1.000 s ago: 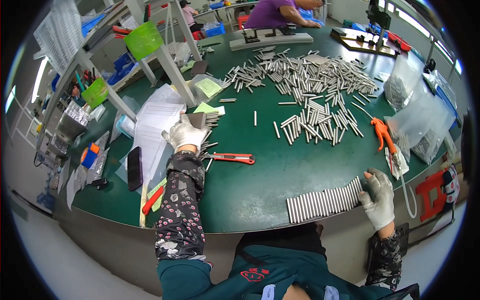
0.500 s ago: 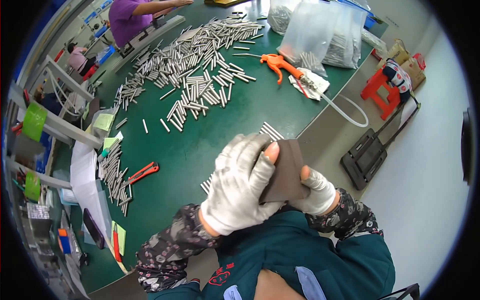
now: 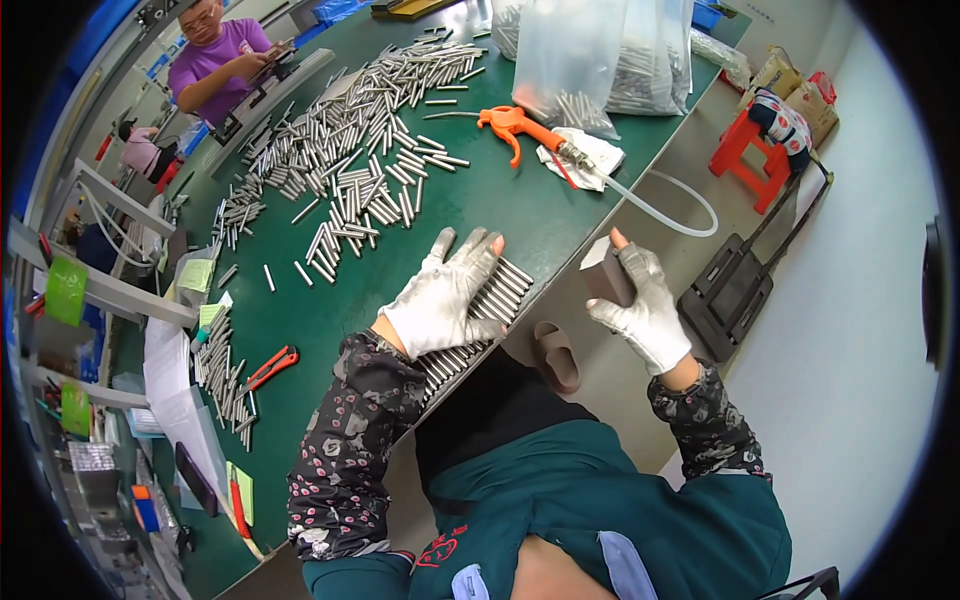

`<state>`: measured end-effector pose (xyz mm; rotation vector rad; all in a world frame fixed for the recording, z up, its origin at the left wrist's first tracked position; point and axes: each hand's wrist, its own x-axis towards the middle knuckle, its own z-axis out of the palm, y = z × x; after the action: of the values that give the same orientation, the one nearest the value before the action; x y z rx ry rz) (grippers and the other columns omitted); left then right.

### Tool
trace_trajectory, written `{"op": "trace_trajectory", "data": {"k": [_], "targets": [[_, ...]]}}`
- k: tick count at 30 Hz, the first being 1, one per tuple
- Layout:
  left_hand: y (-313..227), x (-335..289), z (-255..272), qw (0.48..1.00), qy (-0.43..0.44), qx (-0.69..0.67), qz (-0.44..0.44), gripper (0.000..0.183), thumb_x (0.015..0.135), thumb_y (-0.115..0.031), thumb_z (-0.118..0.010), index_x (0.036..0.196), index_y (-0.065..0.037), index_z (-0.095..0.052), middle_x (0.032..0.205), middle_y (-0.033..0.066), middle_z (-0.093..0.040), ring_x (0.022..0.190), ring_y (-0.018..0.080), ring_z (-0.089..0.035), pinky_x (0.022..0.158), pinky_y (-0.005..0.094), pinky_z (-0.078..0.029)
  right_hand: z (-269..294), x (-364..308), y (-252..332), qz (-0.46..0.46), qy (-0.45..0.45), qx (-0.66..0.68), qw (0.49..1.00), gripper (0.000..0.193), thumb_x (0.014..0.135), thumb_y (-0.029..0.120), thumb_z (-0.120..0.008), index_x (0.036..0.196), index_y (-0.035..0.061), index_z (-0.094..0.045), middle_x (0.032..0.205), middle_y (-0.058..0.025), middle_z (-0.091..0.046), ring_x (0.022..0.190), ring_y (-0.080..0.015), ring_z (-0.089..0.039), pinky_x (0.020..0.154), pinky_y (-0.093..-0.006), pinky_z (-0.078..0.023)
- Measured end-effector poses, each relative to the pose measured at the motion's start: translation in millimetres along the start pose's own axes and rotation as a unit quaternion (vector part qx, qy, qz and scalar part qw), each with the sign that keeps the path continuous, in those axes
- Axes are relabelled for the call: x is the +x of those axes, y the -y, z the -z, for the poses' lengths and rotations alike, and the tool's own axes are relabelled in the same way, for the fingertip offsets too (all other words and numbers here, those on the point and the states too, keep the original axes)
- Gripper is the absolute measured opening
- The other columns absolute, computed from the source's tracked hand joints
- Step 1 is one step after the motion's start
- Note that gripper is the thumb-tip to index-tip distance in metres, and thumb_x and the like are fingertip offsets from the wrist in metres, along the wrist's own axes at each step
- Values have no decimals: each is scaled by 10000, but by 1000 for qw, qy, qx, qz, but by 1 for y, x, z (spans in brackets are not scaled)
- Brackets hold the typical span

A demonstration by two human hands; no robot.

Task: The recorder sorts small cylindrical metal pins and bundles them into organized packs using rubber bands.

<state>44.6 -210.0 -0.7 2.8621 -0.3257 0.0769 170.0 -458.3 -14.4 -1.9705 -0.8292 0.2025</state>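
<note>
Right hand [image 3: 648, 308] gripped grey-brown block [image 3: 607, 281] | I saw rod row [image 3: 505, 291] at its 8 o'clock, rods lying 10-to-4 | left hand [image 3: 438, 303] nearer, spread over them

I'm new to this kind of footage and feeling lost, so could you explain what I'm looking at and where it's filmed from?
There's no machine arm here: these are a person's own gloved hands. The view comes from a wide fisheye camera on their head, looking down, so straight edges bend near the rim.

The left hand is spread over a row of metal rods along the table's near edge. The right hand holds a brown block beyond that edge.

The green table also bears a loose pile of rods, an orange gun-shaped tool with a hose, clear plastic bags and a red cutter. Another person in purple is across the table.
</note>
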Motion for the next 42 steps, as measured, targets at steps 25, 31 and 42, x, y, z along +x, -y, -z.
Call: {"op": "trace_trajectory", "data": {"k": [25,31,42], "targets": [[-25,8,11,998,57,33,5,1049,610,-603,-686,1364,40,-341,1418,202,-329,1370,339,-240,1127,516,-103,-34,-13,50,274,0,-250,929,480,683,321,-665,1121,126,-628,1185,-222,-511,1010,-369,-525,794,-470,-449],[-26,11,12,996,76,42,7,1062,605,-623,-675,1360,48,-345,1428,193,-317,1373,335,-234,1129,511,-100,-22,3,27,212,-120,-273,931,532,673,334,-671,1152,113,-603,1222,-224,-481,1024,-384,-505,825,-480,-431],[-28,11,11,998,59,36,11,1031,601,-584,-701,1329,68,-372,1412,195,-331,1370,331,-240,1131,503,-112,-46,-9,16,265,-61,-245,931,584,683,353,-672,1217,144,-561,1235,-219,-470,1044,-393,-497,837,-486,-429]]}}
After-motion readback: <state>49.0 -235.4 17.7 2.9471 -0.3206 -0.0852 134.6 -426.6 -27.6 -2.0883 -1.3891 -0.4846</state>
